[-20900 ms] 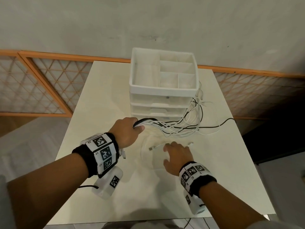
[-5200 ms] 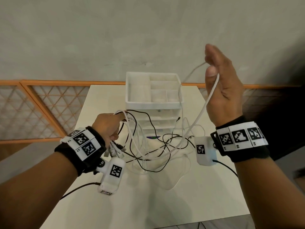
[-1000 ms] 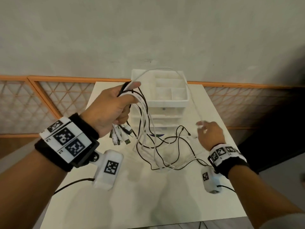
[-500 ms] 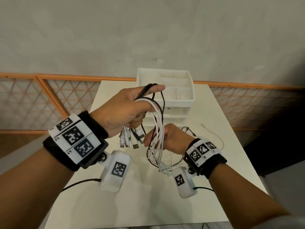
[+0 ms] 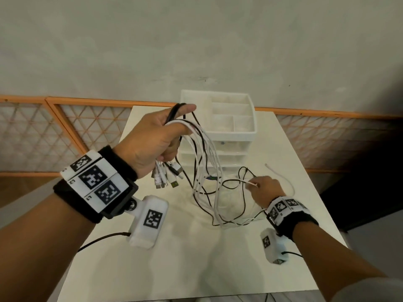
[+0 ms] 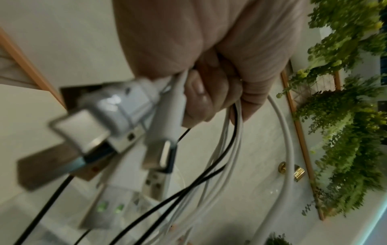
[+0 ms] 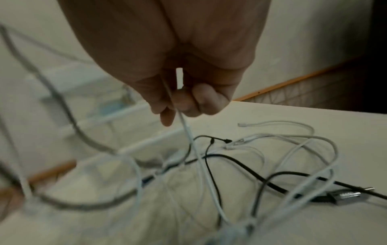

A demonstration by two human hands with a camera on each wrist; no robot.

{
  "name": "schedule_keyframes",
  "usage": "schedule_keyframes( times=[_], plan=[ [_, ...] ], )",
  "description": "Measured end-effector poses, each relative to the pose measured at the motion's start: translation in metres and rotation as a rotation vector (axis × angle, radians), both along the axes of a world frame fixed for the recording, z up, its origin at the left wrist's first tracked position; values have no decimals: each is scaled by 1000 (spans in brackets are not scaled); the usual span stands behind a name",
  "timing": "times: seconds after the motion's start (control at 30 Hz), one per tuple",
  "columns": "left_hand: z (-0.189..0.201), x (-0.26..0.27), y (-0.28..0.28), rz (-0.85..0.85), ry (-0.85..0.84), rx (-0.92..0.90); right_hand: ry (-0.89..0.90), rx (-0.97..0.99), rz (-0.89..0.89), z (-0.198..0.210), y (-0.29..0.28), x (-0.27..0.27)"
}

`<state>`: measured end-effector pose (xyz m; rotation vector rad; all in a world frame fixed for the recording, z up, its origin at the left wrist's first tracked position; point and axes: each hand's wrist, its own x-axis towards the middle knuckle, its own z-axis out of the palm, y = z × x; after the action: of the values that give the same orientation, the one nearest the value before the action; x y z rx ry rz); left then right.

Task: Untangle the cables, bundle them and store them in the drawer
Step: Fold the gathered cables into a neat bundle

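My left hand (image 5: 161, 136) is raised above the table and grips a bundle of white and black cables (image 5: 202, 162). Their USB plugs (image 5: 168, 177) dangle below my fist, close and blurred in the left wrist view as plugs (image 6: 117, 119). The cable loops hang down to the table top. My right hand (image 5: 265, 189) is lower, to the right, and pinches one thin white cable (image 7: 184, 122) between thumb and fingers. Loose cable ends (image 7: 272, 149) lie tangled on the table under it. The white drawer unit (image 5: 218, 127) stands behind the cables, drawers shut.
The white table (image 5: 174, 269) has bare surface in front of me. An open divided tray (image 5: 231, 114) tops the drawer unit. An orange lattice railing (image 5: 65, 131) and a grey wall lie beyond the far edge. A white cable end (image 5: 281, 175) lies at the right.
My right hand has moved away from the bundle, down and to the right, and now pinches a single white cable. My left hand stays raised with the bundle.
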<state>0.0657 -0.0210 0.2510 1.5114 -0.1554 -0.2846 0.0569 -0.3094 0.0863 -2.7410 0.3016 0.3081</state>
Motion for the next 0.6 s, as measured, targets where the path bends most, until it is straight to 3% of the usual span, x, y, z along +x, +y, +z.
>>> schedule_keyframes(
  times=[0.07, 0.17, 0.23, 0.3, 0.43, 0.53, 0.6],
  plan=[
    [-6, -1, -6, -24, 21, 35, -132, 126, -60, 13, -1, 2],
    [-6, -3, -19, -83, 21, 74, -252, 395, 108, 50, 22, -5],
    [-2, -4, -27, -138, 2, 73, -219, 604, 228, 75, 42, -8],
    [4, -7, -31, -184, -28, 61, -65, 677, 380, 80, 61, -5],
    [16, -8, -29, -187, -88, 8, 125, 372, 455, 41, 73, 2],
    [22, -4, -18, -110, -116, -44, 123, 121, 294, 0, 55, 0],
    [21, -1, -9, -44, -131, -76, 131, 58, 112, -22, 31, -5]
  ],
)
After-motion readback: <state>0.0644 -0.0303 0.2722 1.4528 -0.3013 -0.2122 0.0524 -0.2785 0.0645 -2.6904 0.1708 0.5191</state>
